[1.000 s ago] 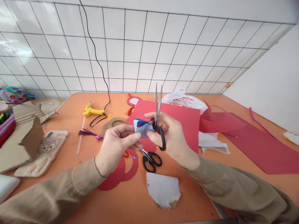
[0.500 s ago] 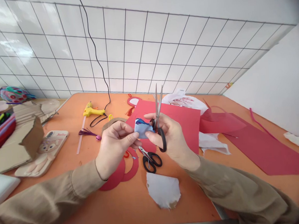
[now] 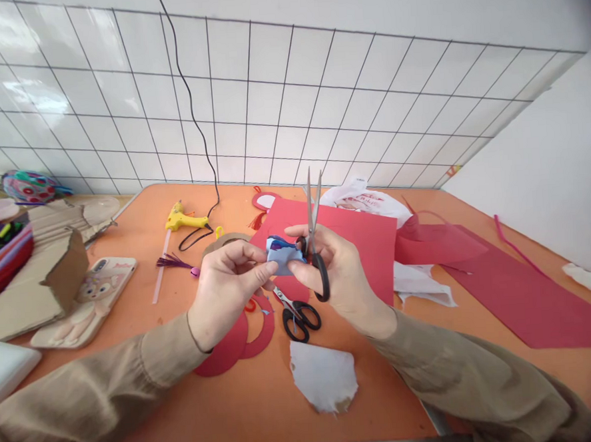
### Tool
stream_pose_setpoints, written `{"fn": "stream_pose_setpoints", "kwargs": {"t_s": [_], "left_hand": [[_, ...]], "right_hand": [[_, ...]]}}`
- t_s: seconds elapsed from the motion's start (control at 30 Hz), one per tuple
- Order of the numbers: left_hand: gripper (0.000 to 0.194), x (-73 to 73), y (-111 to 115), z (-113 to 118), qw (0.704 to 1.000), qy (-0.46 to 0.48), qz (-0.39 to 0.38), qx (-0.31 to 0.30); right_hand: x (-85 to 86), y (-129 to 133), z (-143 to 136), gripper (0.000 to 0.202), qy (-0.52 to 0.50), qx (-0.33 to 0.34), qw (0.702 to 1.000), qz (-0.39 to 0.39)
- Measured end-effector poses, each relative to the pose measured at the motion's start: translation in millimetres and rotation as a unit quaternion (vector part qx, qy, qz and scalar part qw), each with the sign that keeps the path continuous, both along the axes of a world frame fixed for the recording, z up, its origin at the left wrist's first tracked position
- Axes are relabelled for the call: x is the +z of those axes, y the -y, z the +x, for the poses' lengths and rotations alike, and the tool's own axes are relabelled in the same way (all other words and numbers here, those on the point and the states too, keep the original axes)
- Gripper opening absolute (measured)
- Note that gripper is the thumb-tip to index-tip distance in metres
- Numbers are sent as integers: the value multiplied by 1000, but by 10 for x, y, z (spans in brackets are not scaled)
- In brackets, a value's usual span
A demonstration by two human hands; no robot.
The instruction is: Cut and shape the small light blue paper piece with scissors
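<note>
Between my two hands is a small folded piece of light blue fabric (image 3: 284, 258) with darker blue and purple showing at its upper edge. My left hand (image 3: 231, 278) pinches its left end between thumb and fingers. My right hand (image 3: 346, 271) grips its right end with the thumb and also carries a pair of scissors (image 3: 316, 213), blades pointing up and slightly apart, a black handle hanging around the fingers. Below the hands a second pair of scissors (image 3: 300, 314) lies on the table. Nearer me rests a scrap of white cloth (image 3: 325, 376) with frayed edges.
Red sheets (image 3: 367, 243) and cut red rings (image 3: 269, 332) lie around the hands. A yellow glue gun (image 3: 188, 219), a purple tassel (image 3: 175, 262) and a phone (image 3: 92, 297) are at left, beside torn cardboard (image 3: 34, 283). A white plastic bag (image 3: 374, 203) sits behind.
The fabric's top fold has opened slightly, showing more of the purple and dark blue. Both hands stay almost in place; the view has shifted a little.
</note>
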State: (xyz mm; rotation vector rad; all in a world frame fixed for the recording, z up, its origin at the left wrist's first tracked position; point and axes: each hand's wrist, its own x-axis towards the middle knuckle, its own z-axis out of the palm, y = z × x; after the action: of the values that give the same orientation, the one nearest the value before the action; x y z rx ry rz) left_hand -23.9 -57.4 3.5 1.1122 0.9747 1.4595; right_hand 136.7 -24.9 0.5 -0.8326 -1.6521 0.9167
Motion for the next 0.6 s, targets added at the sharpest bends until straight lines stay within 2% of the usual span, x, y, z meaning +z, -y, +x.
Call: {"fn": "stream_pose_setpoints", "kwargs": {"t_s": [0.3,0.47,0.6], "left_hand": [[12,12,7,-29,999,-27,25,15],[9,16,-6,-39,998,-42,32,16],[10,19,-13,-59,996,-75,47,9]], "right_hand": [[34,22,-5,35,4,9,1000,-20],[64,28,11,36,3,41,998,-44],[97,3,76,44,14,55,998,-21]]}}
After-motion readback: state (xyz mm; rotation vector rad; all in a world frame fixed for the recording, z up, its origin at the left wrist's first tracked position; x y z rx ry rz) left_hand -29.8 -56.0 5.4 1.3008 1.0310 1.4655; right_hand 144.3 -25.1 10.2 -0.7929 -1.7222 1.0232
